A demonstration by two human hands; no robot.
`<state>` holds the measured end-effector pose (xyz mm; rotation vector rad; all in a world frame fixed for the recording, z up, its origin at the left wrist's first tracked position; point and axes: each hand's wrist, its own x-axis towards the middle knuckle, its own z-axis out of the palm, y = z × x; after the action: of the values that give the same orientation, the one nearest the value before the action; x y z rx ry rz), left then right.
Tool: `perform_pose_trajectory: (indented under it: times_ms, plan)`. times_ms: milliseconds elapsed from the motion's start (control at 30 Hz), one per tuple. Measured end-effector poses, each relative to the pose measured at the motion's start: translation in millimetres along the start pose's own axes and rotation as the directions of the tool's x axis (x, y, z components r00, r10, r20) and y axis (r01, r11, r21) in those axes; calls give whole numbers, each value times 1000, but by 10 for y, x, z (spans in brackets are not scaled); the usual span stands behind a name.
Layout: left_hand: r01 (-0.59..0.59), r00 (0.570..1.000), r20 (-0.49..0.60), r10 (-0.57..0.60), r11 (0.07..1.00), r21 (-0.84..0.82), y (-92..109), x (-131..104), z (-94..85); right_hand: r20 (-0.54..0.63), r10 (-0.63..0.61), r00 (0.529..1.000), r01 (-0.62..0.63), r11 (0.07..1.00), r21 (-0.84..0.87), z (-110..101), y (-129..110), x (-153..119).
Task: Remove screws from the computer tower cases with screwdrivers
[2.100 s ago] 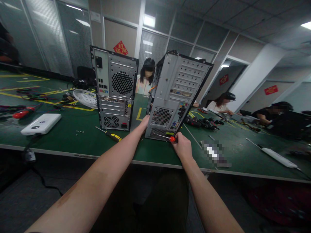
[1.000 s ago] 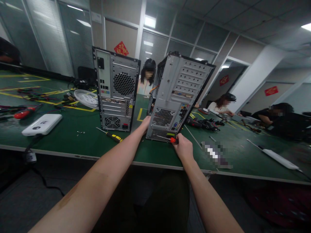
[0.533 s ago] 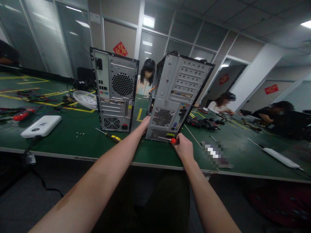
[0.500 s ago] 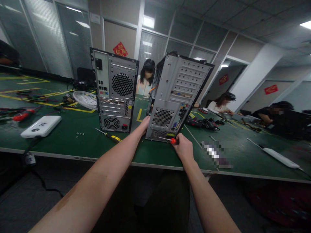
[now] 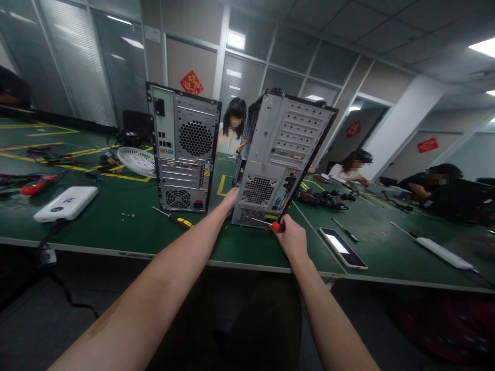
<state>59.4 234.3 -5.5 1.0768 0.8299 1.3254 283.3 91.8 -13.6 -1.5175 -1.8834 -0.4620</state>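
Note:
A grey computer tower (image 5: 266, 149) stands on the green table with its rear panel facing me and its left side open. At the lower left edge of this tower is my left hand (image 5: 231, 200); its fingers are hidden behind the case. My right hand (image 5: 292, 233) is closed around a screwdriver with a red handle (image 5: 276, 225), by the lower right corner. The screwdriver's shaft points left across the bottom of the rear panel. Left of this tower, a second computer tower (image 5: 185, 149) stands upright, and a yellow-and-black screwdriver (image 5: 180, 221) lies before it.
Loose screws (image 5: 127, 216), a white power bank (image 5: 66, 204) and a red-handled tool (image 5: 36, 186) lie at left, near a white basket (image 5: 135, 161). At right are a phone (image 5: 342, 248), a pen (image 5: 345, 230), a white stick-like tool (image 5: 441, 251) and black cables (image 5: 328, 197). Several people sit beyond.
The tower's top has shifted slightly left and down in view, along with a small camera shift. Both hands keep nearly the same places, the right still holding the screwdriver.

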Motion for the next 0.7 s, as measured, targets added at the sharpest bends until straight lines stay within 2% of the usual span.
perform_pose_trajectory:
  times_ms: [200, 400, 467, 567, 700]
  plan:
    - [58, 998, -19, -58, 998, -16, 16, -20, 1, -49, 91, 995, -88, 995, 54, -104, -71, -49]
    - [41, 998, -41, -43, 998, -57, -12, 16, 27, -127, 320, 939, -312, 947, 77, -428, -172, -391]
    - [53, 997, -48, -56, 997, -63, -17, 27, 22, -62, 469, 881, -455, 875, 162, -562, -208, -529]
    - [72, 995, -61, -75, 996, -59, -8, 31, 13, 57, 569, 820, -564, 788, 246, -741, -252, -709]
    - [81, 993, -78, -86, 995, -59, 18, 17, 14, 136, 565, 814, -577, 757, 306, -933, -329, -866]
